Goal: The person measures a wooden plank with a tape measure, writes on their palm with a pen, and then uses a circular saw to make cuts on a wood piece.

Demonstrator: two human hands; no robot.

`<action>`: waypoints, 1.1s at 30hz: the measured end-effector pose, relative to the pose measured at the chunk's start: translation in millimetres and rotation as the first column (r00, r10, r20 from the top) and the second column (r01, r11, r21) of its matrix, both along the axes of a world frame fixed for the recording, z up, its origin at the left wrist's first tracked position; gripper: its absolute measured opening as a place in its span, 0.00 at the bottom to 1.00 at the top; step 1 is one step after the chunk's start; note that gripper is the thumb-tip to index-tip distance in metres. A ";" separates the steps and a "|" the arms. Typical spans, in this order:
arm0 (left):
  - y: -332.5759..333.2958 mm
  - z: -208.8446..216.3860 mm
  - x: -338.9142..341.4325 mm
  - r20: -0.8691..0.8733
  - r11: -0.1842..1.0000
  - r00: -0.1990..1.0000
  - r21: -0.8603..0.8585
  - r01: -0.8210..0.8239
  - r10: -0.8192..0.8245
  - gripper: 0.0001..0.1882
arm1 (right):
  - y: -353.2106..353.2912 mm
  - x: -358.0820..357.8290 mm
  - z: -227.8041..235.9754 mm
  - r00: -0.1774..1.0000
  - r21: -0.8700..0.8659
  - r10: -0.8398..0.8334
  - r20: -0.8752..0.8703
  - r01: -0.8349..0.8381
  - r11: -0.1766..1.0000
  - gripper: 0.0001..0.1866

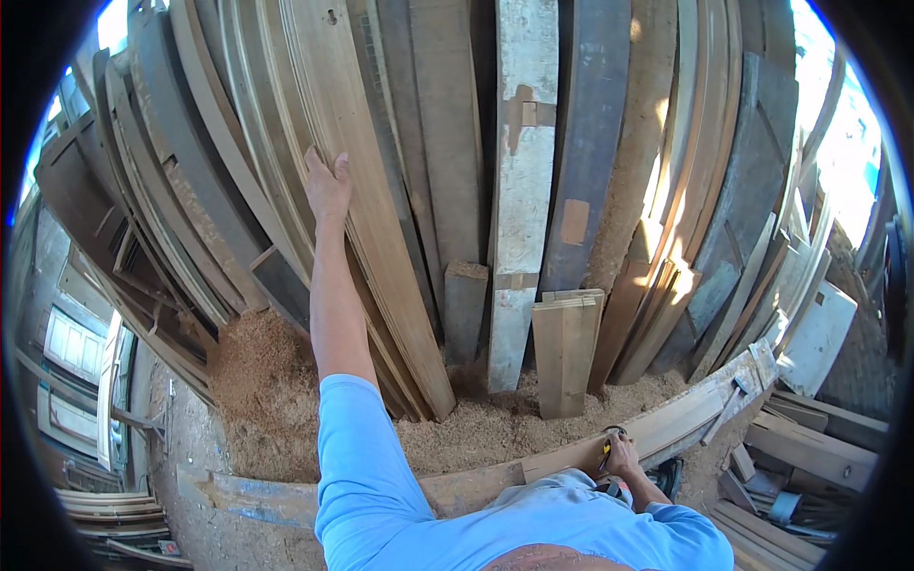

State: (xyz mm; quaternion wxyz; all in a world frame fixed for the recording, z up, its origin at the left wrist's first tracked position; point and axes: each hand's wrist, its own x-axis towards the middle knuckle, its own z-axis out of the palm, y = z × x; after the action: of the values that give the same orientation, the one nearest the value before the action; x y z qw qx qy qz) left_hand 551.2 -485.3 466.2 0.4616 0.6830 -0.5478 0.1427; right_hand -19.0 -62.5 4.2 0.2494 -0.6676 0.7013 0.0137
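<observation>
My left arm reaches up to a stack of long light-brown planks [376,214] leaning upright. My left hand [329,190] is closed over the left edge of the front plank, its thumb and fingers at that edge. Low down in front of me, my right hand [625,455] is closed round a small yellow-and-black tool [606,451]. Part of that tool is hidden by the fingers, and its kind is too small to tell. It is just above a long horizontal board [681,426] that runs across in front of my body.
More boards lean in a row, among them a whitish one [524,209] and a bluish one [590,162]. A short board [562,366] stands before them. Sawdust [271,381] is heaped at their feet. A hammer-like tool [725,411] lies on the horizontal board. Timber offcuts [809,452] are piled at right.
</observation>
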 end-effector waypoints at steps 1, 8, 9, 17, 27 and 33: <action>-0.4 4.8 -10.1 -0.012 0.999 1.000 0.053 -0.012 0.013 0.35 | 6.0 1.5 -1.5 0.999 -0.029 0.024 -0.048 -0.025 0.999 0.26; -25.9 -6.6 -3.5 -0.015 0.998 1.000 0.066 -0.024 0.025 0.37 | 15.1 16.1 -3.6 0.994 -0.046 -0.023 -0.105 0.018 0.999 0.35; -26.1 -5.9 -6.9 -0.022 0.998 1.000 0.069 -0.014 0.015 0.37 | 15.0 20.6 14.8 0.994 -0.007 -0.064 -0.086 0.064 0.998 0.35; -4.2 -31.7 -9.5 -0.064 0.977 0.983 0.140 -0.162 0.172 0.43 | 23.7 1.9 -2.9 0.977 -0.123 0.040 -0.209 -0.067 0.990 0.46; 145.5 -89.1 -19.7 -0.658 0.541 -0.288 -0.744 0.392 -0.696 0.50 | 8.4 2.6 27.4 0.983 0.043 0.104 -0.150 -0.099 0.994 0.40; 235.6 -84.2 -78.1 -0.291 0.167 -0.594 -0.952 0.257 -0.750 0.50 | -4.6 12.9 48.7 0.969 0.008 0.083 -0.231 -0.083 0.996 0.38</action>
State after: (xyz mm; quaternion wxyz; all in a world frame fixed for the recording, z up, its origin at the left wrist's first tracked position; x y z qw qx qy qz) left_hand 473.1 -249.7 382.0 0.7605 -0.0551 -0.3193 -0.5627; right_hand -6.1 -67.2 52.9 0.1646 -0.6905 0.6970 0.1013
